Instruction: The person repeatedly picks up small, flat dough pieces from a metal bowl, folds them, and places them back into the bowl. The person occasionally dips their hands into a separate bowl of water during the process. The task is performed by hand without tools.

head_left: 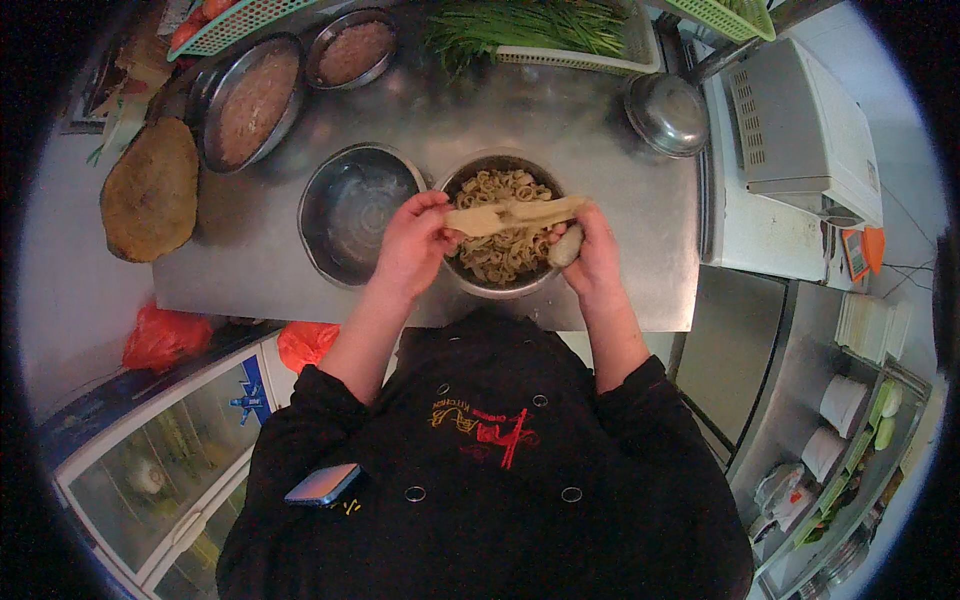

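Between my two hands a pale, flat, elongated piece of food [480, 221], perhaps tripe or intestine, stretches over a round metal bowl [504, 292]. My left hand [420, 240] pinches its left end with thumb and fingers. At the other end my right hand [592, 244] grips it, with a rounded pale part [566, 246] hanging below the fingers. The bowl under my hands holds a heap of brownish, curled strips and rings of similar food [506, 259]. Just left of it stands a larger metal basin [360, 217] with a wet-looking inside and none of the strips visible in it.
Two metal bowls of pinkish minced food [259, 105] [356, 52] stand at the back left, near a round wooden chopping block [150, 191]. A basket [574, 58] of long green vegetables [540, 26] lies behind. An upturned metal bowl [671, 112] sits at the back right.
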`<state>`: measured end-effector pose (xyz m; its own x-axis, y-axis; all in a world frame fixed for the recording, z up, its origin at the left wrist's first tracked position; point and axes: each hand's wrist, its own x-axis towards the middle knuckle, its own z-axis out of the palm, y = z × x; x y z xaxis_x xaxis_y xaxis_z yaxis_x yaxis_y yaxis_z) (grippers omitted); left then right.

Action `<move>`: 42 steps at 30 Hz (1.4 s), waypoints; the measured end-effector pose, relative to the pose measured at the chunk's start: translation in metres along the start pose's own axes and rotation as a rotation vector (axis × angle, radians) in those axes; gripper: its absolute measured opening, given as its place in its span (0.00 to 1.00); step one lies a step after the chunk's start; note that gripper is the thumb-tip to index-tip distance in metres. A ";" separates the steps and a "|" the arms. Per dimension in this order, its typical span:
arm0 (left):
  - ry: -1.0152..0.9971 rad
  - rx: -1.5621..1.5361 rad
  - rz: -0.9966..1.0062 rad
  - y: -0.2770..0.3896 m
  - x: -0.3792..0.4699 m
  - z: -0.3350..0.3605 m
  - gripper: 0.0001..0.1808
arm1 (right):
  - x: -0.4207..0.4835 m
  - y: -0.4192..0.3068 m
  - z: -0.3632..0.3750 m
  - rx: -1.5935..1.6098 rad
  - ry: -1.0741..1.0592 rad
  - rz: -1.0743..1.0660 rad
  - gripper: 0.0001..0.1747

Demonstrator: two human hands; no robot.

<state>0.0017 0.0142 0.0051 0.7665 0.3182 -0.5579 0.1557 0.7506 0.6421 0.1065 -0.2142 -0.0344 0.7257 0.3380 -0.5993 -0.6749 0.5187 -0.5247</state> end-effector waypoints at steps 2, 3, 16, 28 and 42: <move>0.015 0.021 0.038 0.009 0.003 -0.009 0.12 | 0.003 -0.012 -0.013 0.037 0.012 -0.029 0.09; 0.004 0.026 0.070 0.013 0.005 -0.021 0.13 | 0.005 -0.019 -0.019 0.049 -0.001 -0.050 0.09; -0.343 0.763 -0.113 0.010 -0.008 0.044 0.10 | -0.019 -0.025 0.035 -0.744 -0.313 0.027 0.07; -0.322 0.979 0.069 -0.008 0.000 0.030 0.13 | -0.025 0.001 0.033 -0.942 -0.195 -0.065 0.13; -0.161 1.025 0.108 -0.010 0.001 0.029 0.15 | -0.025 0.009 0.038 -1.131 -0.247 -0.098 0.14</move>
<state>0.0191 -0.0100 0.0135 0.8702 0.2169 -0.4424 0.4778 -0.1528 0.8651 0.0875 -0.1885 -0.0013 0.7038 0.5439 -0.4570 -0.2577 -0.4040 -0.8777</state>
